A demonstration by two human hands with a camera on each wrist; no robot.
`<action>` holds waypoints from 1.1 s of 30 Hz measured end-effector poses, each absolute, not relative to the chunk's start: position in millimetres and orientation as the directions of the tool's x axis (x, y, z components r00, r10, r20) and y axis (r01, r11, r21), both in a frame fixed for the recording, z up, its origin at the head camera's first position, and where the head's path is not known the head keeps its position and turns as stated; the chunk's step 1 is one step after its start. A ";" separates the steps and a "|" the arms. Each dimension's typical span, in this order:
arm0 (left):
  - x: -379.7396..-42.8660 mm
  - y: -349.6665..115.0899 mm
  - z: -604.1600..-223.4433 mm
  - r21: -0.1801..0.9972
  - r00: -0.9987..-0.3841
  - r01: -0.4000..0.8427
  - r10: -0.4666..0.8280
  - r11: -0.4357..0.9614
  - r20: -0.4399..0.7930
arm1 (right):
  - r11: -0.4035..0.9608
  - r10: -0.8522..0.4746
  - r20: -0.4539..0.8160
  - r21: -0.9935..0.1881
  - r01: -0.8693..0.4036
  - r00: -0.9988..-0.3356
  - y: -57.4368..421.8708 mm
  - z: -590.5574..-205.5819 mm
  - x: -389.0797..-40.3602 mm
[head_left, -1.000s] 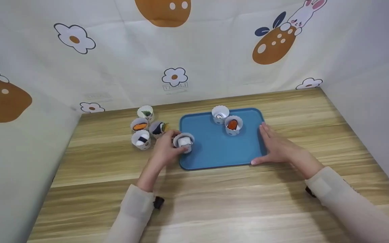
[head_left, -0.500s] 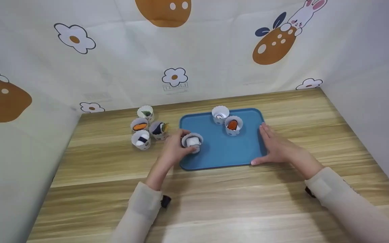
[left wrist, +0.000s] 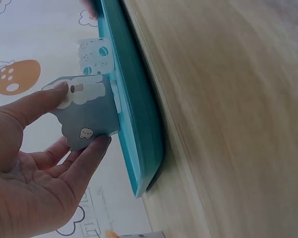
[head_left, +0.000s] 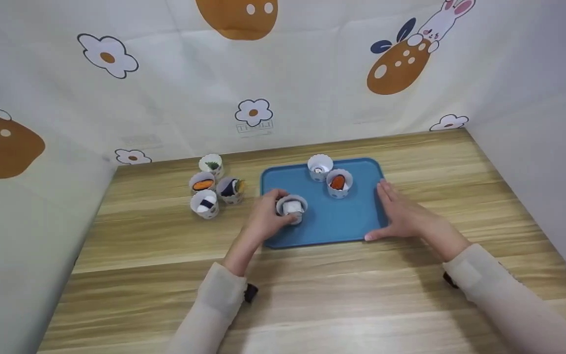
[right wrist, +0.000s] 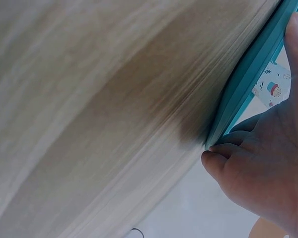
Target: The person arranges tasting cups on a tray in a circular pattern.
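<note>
while your right hand (head_left: 403,214) braces the tray (head_left: 329,227): fingers lie straight
left hand (head_left: 265,219): pinches the grey cup (left wrist: 93,115) within tray's left half
step: placing, seemingly
next: likely gentle lowering, release

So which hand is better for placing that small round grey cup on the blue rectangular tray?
Probably the left hand: it grips the small round grey cup over the left half of the blue rectangular tray. The right hand touches the tray's right edge, away from that cup.
</note>
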State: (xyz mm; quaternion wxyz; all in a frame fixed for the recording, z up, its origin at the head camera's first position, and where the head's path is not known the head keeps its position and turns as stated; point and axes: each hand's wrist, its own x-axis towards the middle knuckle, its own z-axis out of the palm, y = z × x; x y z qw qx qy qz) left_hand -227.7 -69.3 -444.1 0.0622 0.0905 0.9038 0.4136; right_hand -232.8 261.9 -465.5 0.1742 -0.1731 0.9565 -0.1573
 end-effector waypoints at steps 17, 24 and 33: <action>-230.4 -41.3 -445.8 0.728 -0.968 0.072 0.225 0.682 -0.114 | 0.884 -0.394 -0.268 -0.373 -0.282 -0.879 262.0 -463.6 -231.9; -230.8 -30.9 -446.1 0.725 -0.963 0.073 0.237 0.684 -0.126 | 0.891 -0.382 -0.281 -0.365 -0.270 -0.881 261.9 -465.6 -233.0; -232.8 -16.2 -447.8 0.741 -0.958 0.072 0.254 0.667 -0.136 | 0.893 -0.378 -0.285 -0.365 -0.265 -0.881 261.6 -464.8 -232.5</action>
